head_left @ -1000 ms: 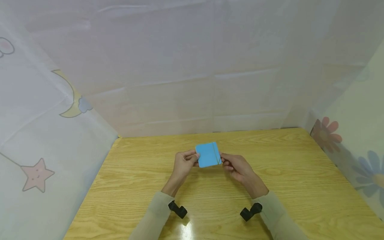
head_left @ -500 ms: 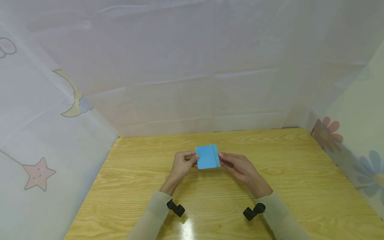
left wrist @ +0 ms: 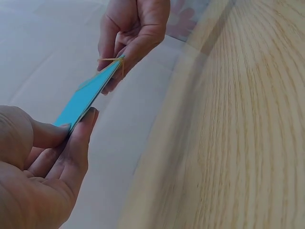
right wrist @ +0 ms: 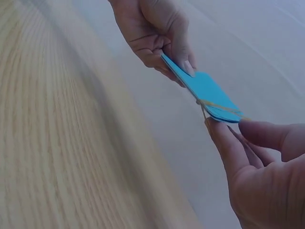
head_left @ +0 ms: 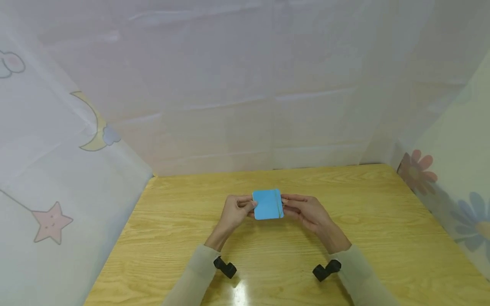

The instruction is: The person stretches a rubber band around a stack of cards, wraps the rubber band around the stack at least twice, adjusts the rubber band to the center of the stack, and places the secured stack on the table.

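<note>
A flat, square blue pad (head_left: 266, 205) is held above a wooden table (head_left: 145, 238), between two bare hands. Its left edge is pinched by the left hand (head_left: 234, 211), thumb on top; at the opposite edge, a thin rubber band (right wrist: 219, 106) is met by the right hand (head_left: 313, 215) (whether anything is pinched there cannot be told). Probably light, fairly stiff and smooth, the layered pad is best gripped by its edges.

Light-blue pad (head_left: 265, 206), orange-yellow band (right wrist: 220, 106), yellow wood-grained tabletop (head_left: 275, 259), pink star (head_left: 52, 223)
</note>
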Demonstrator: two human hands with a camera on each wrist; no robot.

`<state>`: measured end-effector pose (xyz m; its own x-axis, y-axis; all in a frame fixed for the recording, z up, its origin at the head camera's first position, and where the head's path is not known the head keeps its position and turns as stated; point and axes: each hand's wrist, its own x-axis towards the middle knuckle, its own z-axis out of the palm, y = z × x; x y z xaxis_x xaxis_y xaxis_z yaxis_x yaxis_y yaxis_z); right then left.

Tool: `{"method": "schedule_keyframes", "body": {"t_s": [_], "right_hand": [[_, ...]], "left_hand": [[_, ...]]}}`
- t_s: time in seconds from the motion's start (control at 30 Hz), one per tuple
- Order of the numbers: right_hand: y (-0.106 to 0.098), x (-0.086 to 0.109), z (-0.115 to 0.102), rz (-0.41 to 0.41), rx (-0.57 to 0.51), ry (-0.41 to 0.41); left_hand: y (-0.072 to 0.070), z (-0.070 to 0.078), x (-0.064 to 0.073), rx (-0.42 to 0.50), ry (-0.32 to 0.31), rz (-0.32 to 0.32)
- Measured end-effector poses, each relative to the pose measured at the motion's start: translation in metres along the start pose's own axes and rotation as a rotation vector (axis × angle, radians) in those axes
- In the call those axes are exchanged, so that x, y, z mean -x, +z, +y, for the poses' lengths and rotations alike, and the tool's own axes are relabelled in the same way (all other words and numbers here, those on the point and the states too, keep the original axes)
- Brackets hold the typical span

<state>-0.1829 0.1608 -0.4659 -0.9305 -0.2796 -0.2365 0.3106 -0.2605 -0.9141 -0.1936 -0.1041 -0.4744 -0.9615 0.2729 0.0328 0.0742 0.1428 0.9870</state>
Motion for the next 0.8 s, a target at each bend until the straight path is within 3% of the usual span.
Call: {"method": "schedule_keyframes", "body": {"t_s": [0.3, 0.6, 0.8], "right_hand": [[-0.01, -0.001, -0.019, -0.06, 0.105, -0.034], [-0.012, -0.011, -0.022, -0.003, 0.334, -0.072], [-0.014, -0.016, -0.023, -0.012, 0.333, -0.051]], "left_hand": [[0.003, 0.003, 0.002, 0.012, 0.008, -0.053], [0.011, 0.004, 0.0, 0.013, 0.0, -0.119], [0.01, 0.003, -0.001, -0.011, -0.032, -0.12]]}}
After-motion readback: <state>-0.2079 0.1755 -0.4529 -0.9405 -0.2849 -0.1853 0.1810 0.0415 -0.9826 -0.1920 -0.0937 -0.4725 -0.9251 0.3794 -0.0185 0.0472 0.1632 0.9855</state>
